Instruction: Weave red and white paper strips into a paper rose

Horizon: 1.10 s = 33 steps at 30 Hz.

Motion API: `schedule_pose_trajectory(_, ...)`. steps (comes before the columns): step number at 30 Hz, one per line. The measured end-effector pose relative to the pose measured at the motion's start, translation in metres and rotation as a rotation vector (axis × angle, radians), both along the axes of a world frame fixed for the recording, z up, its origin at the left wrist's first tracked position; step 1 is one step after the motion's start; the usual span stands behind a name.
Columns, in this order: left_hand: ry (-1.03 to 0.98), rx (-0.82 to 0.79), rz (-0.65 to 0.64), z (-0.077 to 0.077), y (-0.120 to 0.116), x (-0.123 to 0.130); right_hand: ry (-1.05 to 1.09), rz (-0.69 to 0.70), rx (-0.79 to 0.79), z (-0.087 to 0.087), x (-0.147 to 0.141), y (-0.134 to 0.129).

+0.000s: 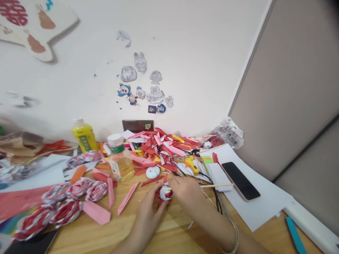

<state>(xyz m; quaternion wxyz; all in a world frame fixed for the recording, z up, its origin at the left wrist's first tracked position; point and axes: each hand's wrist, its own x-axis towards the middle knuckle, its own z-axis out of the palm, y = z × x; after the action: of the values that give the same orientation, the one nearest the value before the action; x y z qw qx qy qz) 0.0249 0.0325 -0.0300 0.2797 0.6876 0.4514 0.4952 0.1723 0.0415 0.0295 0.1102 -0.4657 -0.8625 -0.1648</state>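
Note:
Near the table's middle, my left hand (149,204) grips a small red and white folded-paper piece (165,194) between thumb and fingers. My right hand (187,192) is closed around a thin wooden stick (218,185). One end of the stick lies at the paper piece, the other points right toward a black phone (241,180). My right fingertips are against or very close to the paper piece; I cannot tell which. A white rounded case (153,172) sits just beyond my hands. Left of them lies a pink folded strip (128,198).
Behind my hands rises a heap of red and pink paper strips (161,144) with a yellow glue gun (191,164). Two drink bottles (85,135) stand back left. Twisted paper rosettes (66,211) lie left, white sheets (254,208) right. A blue strip (295,234) lies front right.

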Motion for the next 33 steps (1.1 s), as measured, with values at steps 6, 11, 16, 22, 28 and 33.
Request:
schedule_pose_trajectory(6,0.023,0.007,-0.006,-0.003,0.000,-0.001,0.008,-0.024,0.019,-0.003,0.000,0.001)
schedule_pose_trajectory(11,0.038,0.010,0.011,-0.003,0.001,0.000,-0.051,0.035,0.015,0.000,0.000,0.000)
schedule_pose_trajectory(16,0.045,0.010,0.030,-0.004,0.000,0.000,-0.058,0.083,-0.022,-0.001,0.005,0.002)
schedule_pose_trajectory(22,0.014,-0.003,-0.021,-0.007,0.000,0.001,0.120,-0.004,-0.177,0.006,0.013,0.005)
schedule_pose_trajectory(28,-0.032,-0.023,-0.047,-0.006,0.000,0.000,0.145,-0.037,-0.235,0.010,0.015,0.006)
schedule_pose_trajectory(33,-0.071,-0.038,-0.055,-0.008,0.000,0.000,0.128,-0.082,-0.222,0.007,0.013,0.008)
